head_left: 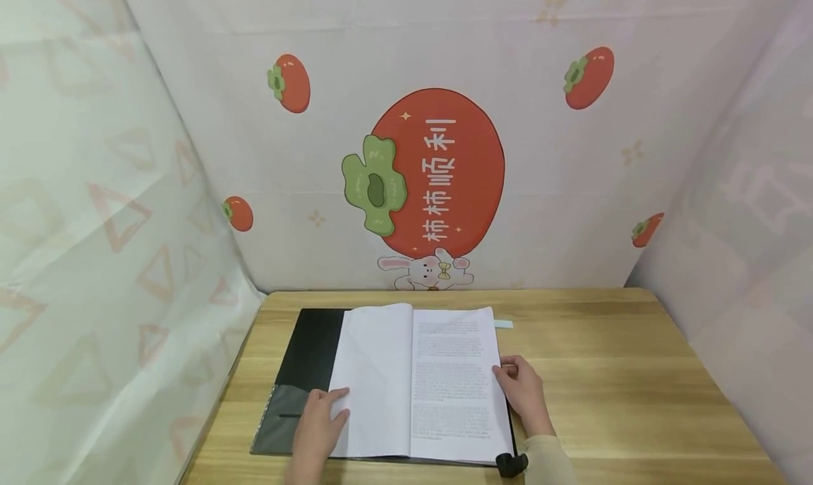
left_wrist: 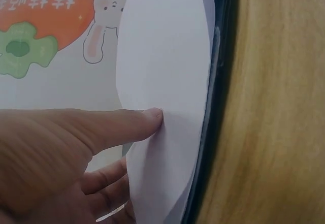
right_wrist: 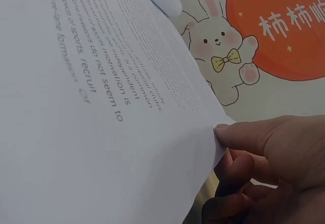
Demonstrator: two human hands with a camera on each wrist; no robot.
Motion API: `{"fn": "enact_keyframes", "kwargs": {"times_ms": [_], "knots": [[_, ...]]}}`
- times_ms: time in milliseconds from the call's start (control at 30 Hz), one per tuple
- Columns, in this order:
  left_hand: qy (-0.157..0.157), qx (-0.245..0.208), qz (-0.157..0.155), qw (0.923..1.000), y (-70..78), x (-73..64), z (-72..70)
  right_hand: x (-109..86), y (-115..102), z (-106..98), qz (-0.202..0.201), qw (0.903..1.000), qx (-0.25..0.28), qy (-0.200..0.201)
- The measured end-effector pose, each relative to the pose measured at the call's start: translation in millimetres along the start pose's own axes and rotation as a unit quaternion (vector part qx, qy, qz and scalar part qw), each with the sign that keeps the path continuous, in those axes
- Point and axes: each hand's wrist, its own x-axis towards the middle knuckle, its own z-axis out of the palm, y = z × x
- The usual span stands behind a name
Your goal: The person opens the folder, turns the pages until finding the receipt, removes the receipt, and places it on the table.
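Note:
A stack of white pages [head_left: 375, 372] lies spread in a black folder [head_left: 320, 340] on the wooden table, with the left side blank and the right-hand sheet [head_left: 454, 379] printed with lines of text. My left hand [head_left: 317, 425] rests at the outer edge of the blank side, its thumb [left_wrist: 144, 122] touching the paper; the other fingertips are partly hidden behind the curved page in the left wrist view. At the outer edge of the printed sheet, my right hand [head_left: 524, 390] pinches the paper, thumb [right_wrist: 238, 135] on top and fingers curled underneath.
A clear pocket [head_left: 286, 432] covers the folder's lower left. A pale blue tab [head_left: 504, 324] sticks out at the upper right edge. Near the right wrist is a small black object [head_left: 511, 464]. Behind the wooden table [head_left: 622, 393] hangs a printed cloth [head_left: 540, 245].

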Motion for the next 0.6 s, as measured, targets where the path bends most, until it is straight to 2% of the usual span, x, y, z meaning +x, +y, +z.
{"fn": "enact_keyframes", "kwargs": {"times_ms": [133,200,600], "knots": [[0.014,-0.02,-0.032,0.9992,2.6,-2.4,2.1,0.5,2.1,-1.1,-0.005,1.0,-0.004,0.002],[0.02,-0.027,-0.036,0.9988,2.6,-3.2,2.5,0.8,2.4,-1.2,-0.007,1.0,-0.003,0.0],[0.04,-0.027,-0.032,0.9983,-1.7,-4.9,8.2,-1.1,3.6,-1.9,0.005,1.0,0.003,-0.004]]}}
